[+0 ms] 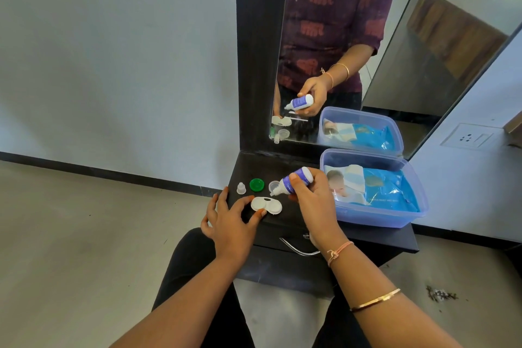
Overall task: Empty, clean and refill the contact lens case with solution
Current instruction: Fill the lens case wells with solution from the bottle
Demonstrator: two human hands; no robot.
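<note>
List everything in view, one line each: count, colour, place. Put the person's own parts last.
contact lens case: one, white, front of dresser top
green cap: one, green, behind the case
clear cap: one, translucent, right of green cap
bottle cap: one, clear, left of green cap
solution bottle: one, white and purple, nozzle tilted down toward the case
box: one, translucent blue, right on the top
wipes pack: one, blue, inside the box
dresser top: one, black
drawer handle: one, metal, below the top
mirror: one, black-framed, behind
wall socket: one, white, right wall
left hand: pinches the case
right hand: grips the bottle
</note>
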